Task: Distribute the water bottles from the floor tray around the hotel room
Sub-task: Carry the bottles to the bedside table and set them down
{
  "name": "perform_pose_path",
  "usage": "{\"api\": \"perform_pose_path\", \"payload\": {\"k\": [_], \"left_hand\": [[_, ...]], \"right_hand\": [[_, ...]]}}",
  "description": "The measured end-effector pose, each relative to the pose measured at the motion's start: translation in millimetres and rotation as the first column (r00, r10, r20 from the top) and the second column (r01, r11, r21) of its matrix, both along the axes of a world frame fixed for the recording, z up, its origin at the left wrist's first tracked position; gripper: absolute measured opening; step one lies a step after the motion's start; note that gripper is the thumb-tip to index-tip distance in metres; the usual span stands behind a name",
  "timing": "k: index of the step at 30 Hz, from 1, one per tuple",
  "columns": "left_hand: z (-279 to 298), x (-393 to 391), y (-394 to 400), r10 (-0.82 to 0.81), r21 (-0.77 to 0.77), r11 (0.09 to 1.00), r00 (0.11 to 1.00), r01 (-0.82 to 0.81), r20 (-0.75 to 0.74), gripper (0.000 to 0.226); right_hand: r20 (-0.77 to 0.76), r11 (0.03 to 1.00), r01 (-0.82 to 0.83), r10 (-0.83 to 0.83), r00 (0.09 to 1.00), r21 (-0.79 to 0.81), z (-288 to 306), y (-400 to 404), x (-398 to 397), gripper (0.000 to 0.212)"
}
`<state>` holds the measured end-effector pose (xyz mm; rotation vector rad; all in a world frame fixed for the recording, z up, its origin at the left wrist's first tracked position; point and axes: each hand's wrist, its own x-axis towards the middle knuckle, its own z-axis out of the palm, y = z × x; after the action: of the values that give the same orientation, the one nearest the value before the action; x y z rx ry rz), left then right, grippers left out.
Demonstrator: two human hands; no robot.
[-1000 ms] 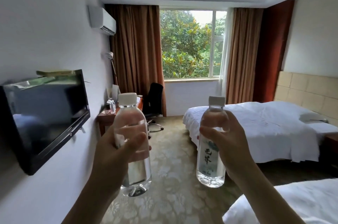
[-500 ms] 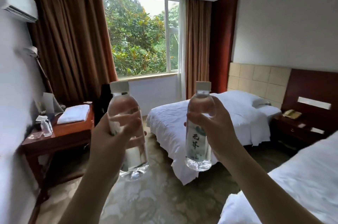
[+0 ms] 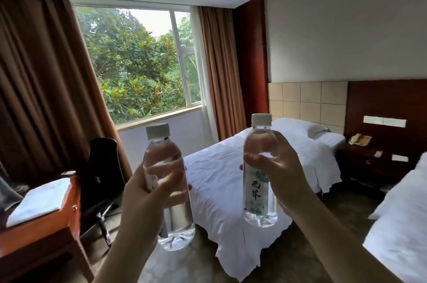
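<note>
Nearest the camera, the left hand (image 3: 147,192) is wrapped around a clear water bottle (image 3: 169,190) with a white cap, held upright in the air; its fingers show through the water. The right hand (image 3: 284,174) is clamped on a second water bottle (image 3: 258,178), also upright, its label with dark characters facing the camera. The two bottles are held apart, side by side.

At the lower right is the white corner of a near bed (image 3: 402,225). To the left stands a wooden surface (image 3: 46,232) carrying a folded white towel (image 3: 39,199), with a black office chair (image 3: 104,174) just beside it. Behind the bottles lies a far bed (image 3: 219,178) with white sheets. Beyond it a dark nightstand (image 3: 369,162) bears a telephone (image 3: 359,139). Farthest off are the brown curtains (image 3: 46,88) and the window (image 3: 138,63) with green trees outside.
</note>
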<state>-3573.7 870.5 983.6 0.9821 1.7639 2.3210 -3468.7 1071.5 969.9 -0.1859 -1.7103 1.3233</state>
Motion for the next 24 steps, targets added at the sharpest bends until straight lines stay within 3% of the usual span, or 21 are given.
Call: {"api": "perform_pose_path", "payload": {"k": [4, 9, 15, 21, 24], "left_hand": [[8, -64, 59, -0.062, -0.01, 0.998, 0.998, 0.062, -0.026, 0.039], [7, -143, 118, -0.146, -0.02, 0.989, 0.989, 0.146, -0.009, 0.05], [1, -244, 190, -0.307, -0.04, 0.951, 0.951, 0.305, -0.034, 0.032], [10, -333, 270, -0.577, -0.005, 0.817, 0.816, 0.577, -0.041, 0.042], [18, -357, 317, -0.685, 0.005, 0.728, 0.728, 0.685, -0.028, 0.047]], "right_hand": [[-0.01, 0.999, 0.035, -0.035, 0.999, 0.001, 9, 53, -63, 0.06], [0.009, 0.993, 0.115, -0.115, 0.993, -0.005, 12, 100, -127, 0.057], [-0.001, 0.974, 0.22, -0.22, 0.975, -0.048, 10, 148, -191, 0.053], [-0.015, 0.887, 0.448, -0.452, 0.892, -0.107, 14, 185, -233, 0.04], [0.01, 0.814, 0.573, -0.574, 0.818, -0.093, 20, 202, -240, 0.043]]}}
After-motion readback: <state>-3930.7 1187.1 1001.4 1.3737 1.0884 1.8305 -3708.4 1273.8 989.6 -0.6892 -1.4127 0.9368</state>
